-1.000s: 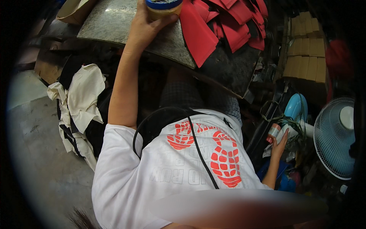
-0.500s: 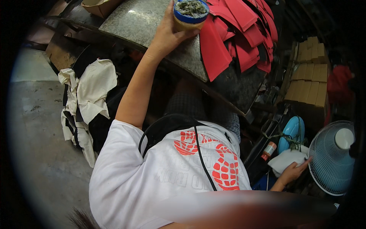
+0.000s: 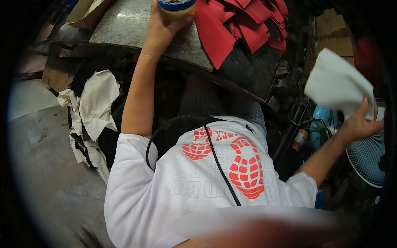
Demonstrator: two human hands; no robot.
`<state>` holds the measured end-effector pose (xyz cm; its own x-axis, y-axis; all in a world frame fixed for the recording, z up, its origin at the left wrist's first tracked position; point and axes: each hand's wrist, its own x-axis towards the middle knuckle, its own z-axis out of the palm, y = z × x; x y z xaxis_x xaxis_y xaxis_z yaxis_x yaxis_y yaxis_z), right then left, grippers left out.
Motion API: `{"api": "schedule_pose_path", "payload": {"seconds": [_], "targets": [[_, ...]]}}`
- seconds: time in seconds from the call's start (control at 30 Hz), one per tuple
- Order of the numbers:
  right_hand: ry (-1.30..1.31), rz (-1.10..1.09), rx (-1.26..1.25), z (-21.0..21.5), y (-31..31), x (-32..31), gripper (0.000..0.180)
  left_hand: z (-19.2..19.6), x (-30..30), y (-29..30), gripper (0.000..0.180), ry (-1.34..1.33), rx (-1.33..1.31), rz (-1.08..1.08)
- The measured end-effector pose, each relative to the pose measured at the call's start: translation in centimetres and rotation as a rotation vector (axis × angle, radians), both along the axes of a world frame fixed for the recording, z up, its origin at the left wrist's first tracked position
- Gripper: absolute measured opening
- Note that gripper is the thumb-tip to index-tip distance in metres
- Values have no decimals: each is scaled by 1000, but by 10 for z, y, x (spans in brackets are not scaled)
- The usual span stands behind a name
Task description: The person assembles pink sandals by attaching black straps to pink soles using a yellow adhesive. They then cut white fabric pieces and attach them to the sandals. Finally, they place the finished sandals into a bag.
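My left hand (image 3: pixel 162 31) is wrapped round a tub with a blue rim (image 3: pixel 178 7) at the far edge of the view, over the worktable (image 3: pixel 124 27). The tub's upper part is cut off by the frame. Just right of it lie overlapping red sheet pieces (image 3: pixel 215 35), some with black undersides. Out to the right, my right hand (image 3: pixel 359 124) grips a white cloth-like sheet (image 3: pixel 337 82) by its lower corner and holds it up in the air. Whether the sheet is cloth or thin plastic I cannot tell.
A fan (image 3: pixel 370 159) stands at the right, near a blue rounded object (image 3: pixel 318 128) and a small red-capped bottle (image 3: pixel 300 139). Cardboard pieces (image 3: pixel 331 25) are stacked at the far right. Cream cloth scraps (image 3: pixel 99 99) hang at the left, below an open carton (image 3: pixel 84 14).
My right hand has lifted the white sheet up from beside the fan. My left hand still holds the tub; the whole view has shifted, so the table appears higher.
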<state>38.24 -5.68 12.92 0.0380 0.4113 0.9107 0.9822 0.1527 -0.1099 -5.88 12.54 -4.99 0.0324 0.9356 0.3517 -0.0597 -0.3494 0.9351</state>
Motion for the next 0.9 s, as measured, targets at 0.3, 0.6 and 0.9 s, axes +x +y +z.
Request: {"api": "schedule_pose_path", "payload": {"seconds": [0.3,0.6,0.9], "targets": [[-134,673,-443,-139,80,-178,76,1,0,0,86,118,56,116],[140,729,-453,-166,11,-138,66,-22,-20,21,71,186,154,117],[-23,-419,-804,-224,-150,27,82,-15,-14,11,96,220,100,128]]}}
